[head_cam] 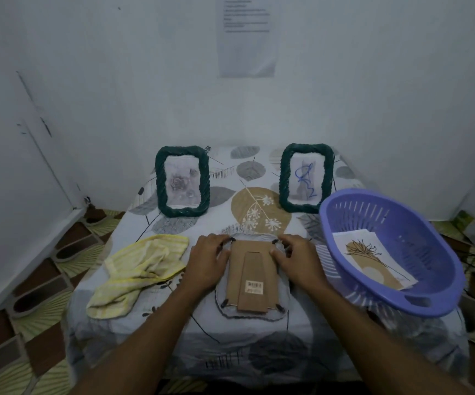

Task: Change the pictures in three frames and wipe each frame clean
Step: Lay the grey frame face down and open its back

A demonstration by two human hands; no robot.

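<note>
Forearms come up from the bottom edge and meet at the face-down frame (252,276), so we start at the fingers (224,240): both sets are curled onto the upper corners of the cardboard backing (239,269), pinching near the small black tabs (232,239), w/ nothing lifted free yet. Left hand (206,262) covers the upper left edge, right hand (294,259) the upper right. Our read is that we're opening the back, so turn each tab clear of the board before pulling; forcing it prob. bends the card. Two lower tabs (224,303) are apart from the fingers & need the same. Keep the frame flat on the counter (259,343) so the glass, which we can't see from here, doesn't drop out. Fold-out stand (252,280) lies flat on the backing, barcode sticker on it; lift by the board edge, not the stand. Yellow cloth (139,270) sits just left, ready for wiping. Replacement prints (373,260) lie in the purple basket (418,302) at right. Two green frames (182,181) stand upright at the far edge, pics inside.
</note>
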